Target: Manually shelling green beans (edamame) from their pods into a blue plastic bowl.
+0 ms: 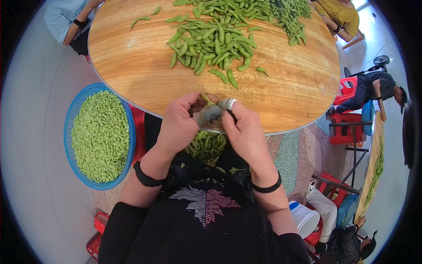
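Filling the upper view: round wooden table (140, 66), light brown with grain, near edge just under the hands. Next, blue basin (67, 136), off the table to the left, heaped with pale green shelled beans (100, 136). Then the pod heap (215, 42), on the table beyond the hands, thick, green, plump pods, some strays toward the near side. Smaller batch of lap pods (204, 145) below the table edge, duller green, partly hidden by the hands. Left hand (178, 125) over the near edge: fingers curled in, thumb bent across, clamped on one pod. Right hand (244, 127) just beside it, palm turned inward, fingers bent, tips close against the left thumb; whether it grips the pod too, cannot tell, the fingers overlap. Each wrist wears a dark band, left band (147, 176) and right band (267, 187). Held pod (205, 98) sits between the left thumb and fingers, green, narrow, one end poking up toward the heap, rest covered; split or whole, can't tell. Grey thumb cover (207, 115) on the left thumb, darkened. Smallest: whitish finger wrap (228, 103) on a right finger.
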`<state>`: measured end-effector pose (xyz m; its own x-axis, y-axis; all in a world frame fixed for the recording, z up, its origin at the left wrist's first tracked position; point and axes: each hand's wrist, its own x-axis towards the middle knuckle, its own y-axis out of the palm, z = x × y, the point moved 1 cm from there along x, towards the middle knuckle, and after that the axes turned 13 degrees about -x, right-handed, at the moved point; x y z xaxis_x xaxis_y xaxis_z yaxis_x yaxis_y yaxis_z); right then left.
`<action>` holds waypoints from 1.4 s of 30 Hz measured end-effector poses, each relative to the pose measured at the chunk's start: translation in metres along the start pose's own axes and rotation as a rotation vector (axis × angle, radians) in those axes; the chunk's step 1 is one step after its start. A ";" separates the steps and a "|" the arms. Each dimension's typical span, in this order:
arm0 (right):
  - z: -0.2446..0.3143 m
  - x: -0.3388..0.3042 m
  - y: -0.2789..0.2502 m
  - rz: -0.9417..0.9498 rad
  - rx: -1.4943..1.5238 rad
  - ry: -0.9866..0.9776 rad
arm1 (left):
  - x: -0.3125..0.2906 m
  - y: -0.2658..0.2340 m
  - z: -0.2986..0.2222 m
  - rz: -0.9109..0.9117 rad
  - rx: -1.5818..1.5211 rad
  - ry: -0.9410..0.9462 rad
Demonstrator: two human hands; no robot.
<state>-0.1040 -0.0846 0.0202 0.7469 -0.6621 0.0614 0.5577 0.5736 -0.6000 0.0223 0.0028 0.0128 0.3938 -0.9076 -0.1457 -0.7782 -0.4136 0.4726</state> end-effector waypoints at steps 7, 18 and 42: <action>0.004 0.020 -0.007 -0.037 -0.129 -0.031 | 0.006 -0.009 0.002 0.006 -0.465 -0.125; 0.003 0.049 -0.012 -0.158 -0.672 -0.015 | 0.003 -0.017 -0.003 -0.117 -0.501 0.016; 0.006 -0.010 -0.017 0.399 0.805 0.205 | 0.004 0.009 0.014 -0.065 -0.477 0.204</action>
<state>-0.1189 -0.0853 0.0349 0.9022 -0.3714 -0.2193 0.4135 0.8894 0.1947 0.0096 -0.0056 0.0042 0.5582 -0.8288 -0.0382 -0.4584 -0.3463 0.8185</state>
